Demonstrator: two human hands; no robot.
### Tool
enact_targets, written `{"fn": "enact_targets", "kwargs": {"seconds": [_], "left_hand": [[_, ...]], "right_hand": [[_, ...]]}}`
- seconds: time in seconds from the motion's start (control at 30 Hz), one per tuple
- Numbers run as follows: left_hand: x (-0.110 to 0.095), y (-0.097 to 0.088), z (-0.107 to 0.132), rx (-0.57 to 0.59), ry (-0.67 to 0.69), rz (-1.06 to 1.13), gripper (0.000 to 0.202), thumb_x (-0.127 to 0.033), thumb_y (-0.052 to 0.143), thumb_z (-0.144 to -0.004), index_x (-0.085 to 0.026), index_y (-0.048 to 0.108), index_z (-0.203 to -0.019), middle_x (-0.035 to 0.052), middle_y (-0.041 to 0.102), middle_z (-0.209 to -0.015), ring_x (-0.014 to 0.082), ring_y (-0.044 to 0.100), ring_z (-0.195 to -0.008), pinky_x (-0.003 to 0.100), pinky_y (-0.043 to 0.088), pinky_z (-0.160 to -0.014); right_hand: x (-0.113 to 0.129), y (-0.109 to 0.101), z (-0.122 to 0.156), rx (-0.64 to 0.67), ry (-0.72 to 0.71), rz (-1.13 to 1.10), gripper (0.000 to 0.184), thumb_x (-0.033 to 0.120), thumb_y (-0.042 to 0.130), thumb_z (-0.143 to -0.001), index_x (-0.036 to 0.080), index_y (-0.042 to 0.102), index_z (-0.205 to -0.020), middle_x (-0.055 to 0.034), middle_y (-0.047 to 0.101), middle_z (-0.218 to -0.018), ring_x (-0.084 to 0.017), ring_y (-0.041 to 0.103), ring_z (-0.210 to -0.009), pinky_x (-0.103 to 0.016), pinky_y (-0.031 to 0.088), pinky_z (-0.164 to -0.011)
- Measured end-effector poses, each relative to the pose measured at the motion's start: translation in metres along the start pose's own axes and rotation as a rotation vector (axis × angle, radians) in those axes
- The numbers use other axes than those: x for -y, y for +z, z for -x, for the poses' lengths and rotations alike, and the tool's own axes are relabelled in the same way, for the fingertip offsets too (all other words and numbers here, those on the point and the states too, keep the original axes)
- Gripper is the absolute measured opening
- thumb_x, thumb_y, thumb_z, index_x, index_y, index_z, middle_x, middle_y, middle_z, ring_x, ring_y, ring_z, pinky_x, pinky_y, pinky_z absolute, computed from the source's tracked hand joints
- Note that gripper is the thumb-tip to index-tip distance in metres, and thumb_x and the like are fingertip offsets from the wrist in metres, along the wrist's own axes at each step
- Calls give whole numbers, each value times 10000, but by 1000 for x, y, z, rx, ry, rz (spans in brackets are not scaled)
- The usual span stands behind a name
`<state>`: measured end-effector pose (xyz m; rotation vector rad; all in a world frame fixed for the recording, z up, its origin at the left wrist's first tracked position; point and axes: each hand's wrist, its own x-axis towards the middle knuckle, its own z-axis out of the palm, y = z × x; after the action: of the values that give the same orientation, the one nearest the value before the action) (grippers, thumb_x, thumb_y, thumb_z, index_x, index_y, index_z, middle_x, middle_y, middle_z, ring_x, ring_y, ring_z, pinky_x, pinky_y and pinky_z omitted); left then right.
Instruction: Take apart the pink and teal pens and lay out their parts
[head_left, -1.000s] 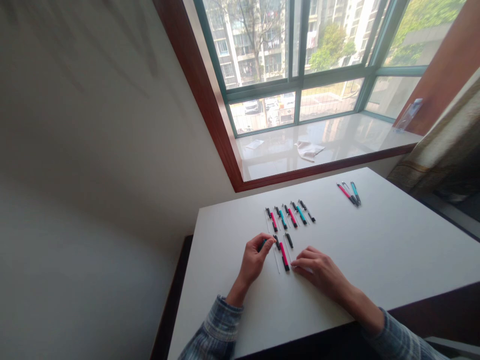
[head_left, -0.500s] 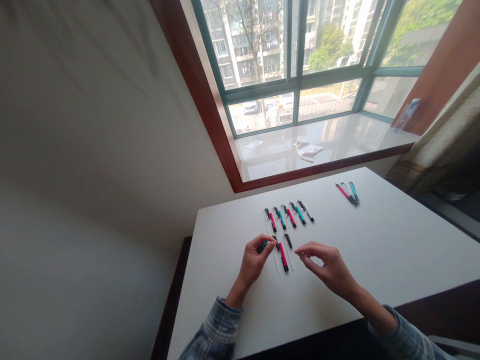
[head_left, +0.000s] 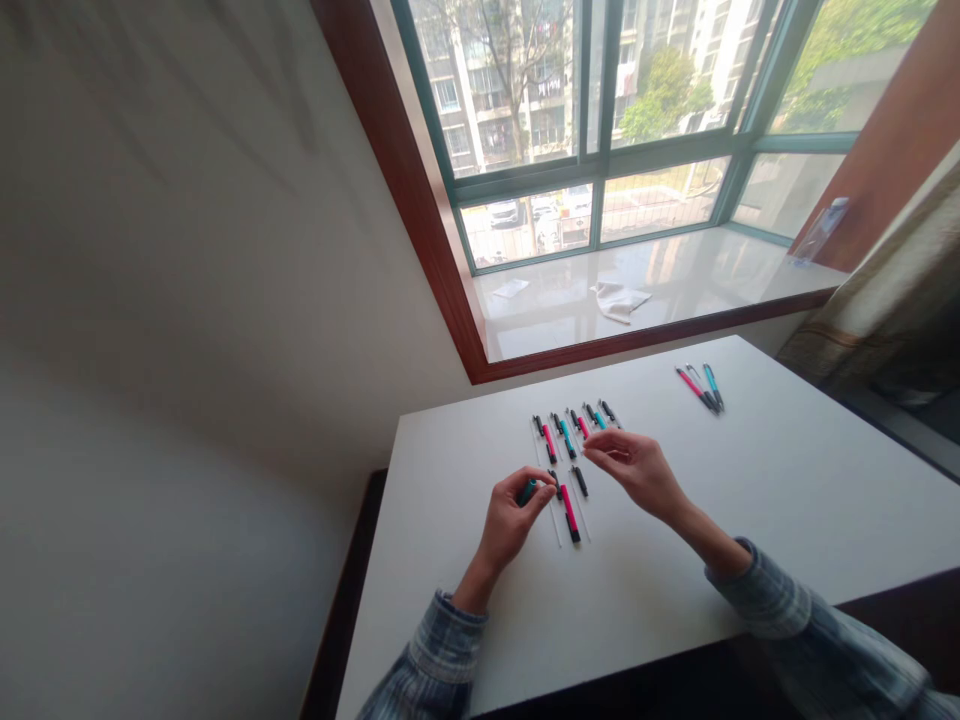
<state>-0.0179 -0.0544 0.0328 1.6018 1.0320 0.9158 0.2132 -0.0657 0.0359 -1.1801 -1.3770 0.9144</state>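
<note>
Here the left hand [head_left: 516, 515] pinches a small teal pen part [head_left: 527, 492], just beside a pink pen [head_left: 570, 513]. The right hand [head_left: 634, 472], narrowly pinched, possibly empty, hangs at the upper row of pens [head_left: 566, 440] on the worktop [head_left: 712, 510].

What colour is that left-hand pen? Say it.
Teal, on the pen in the left hand; head view.

A crumpled white cloth [head_left: 619, 302] lies on the glossy windowsill [head_left: 540, 318].
</note>
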Motion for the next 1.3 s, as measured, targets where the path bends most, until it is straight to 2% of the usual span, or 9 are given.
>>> {"fn": "enact_targets", "kwargs": {"seconds": [0.2, 0.3, 0.4, 0.67, 0.93, 1.3], "left_hand": [[0, -2, -1, -11, -16, 2, 224, -397, 722, -903, -173, 722, -893, 31, 691, -829, 147, 553, -716, 253, 416, -655], [0, -3, -2, -11, -20, 0, 206, -381, 723, -904, -175, 727, -901, 26, 690, -830, 141, 547, -709, 250, 418, -661], [1, -4, -4, -17, -25, 0, 193, -369, 731, -896, -176, 734, -897, 22, 690, -821, 137, 542, -697, 248, 419, -662], [1, -2, -7, -25, -27, -1, 238, -420, 733, -887, -182, 744, -885, 32, 712, -850, 158, 568, -726, 260, 435, -693], [1, -2, -7, -37, -41, -24, 230, -407, 740, -881, -177, 745, -875, 15, 688, -792, 136, 532, -675, 247, 418, -657], [-1, -3, -7, -25, -41, -15, 237, -416, 733, -887, -179, 738, -879, 18, 684, -809, 143, 531, -688, 252, 415, -669]], "right_hand": [[-24, -4, -32, 28, -38, 109, 281, 469, 711, -897, 235, 801, -1023, -58, 810, -925, -236, 763, -822, -345, 635, -767], [-38, 0, -33, 47, -64, 100, 276, 460, 735, -879, 234, 787, -1030, -45, 806, -890, -223, 762, -803, -342, 633, -789], [-47, 2, -26, 80, -83, 137, 249, 466, 729, -887, 231, 787, -945, -46, 806, -888, -222, 760, -808, -333, 623, -782], [-45, 2, -17, 187, -195, 328, 217, 426, 696, -943, 237, 793, -896, -42, 757, -856, -195, 668, -769, -329, 537, -730], [-57, 2, -16, 259, -232, 413, 164, 358, 698, -953, 236, 798, -913, -46, 711, -850, -200, 635, -807, -318, 499, -749], [-58, 2, -16, 262, -228, 440, 150, 337, 697, -949, 228, 796, -920, -44, 693, -823, -200, 622, -794, -315, 493, -731]]}}
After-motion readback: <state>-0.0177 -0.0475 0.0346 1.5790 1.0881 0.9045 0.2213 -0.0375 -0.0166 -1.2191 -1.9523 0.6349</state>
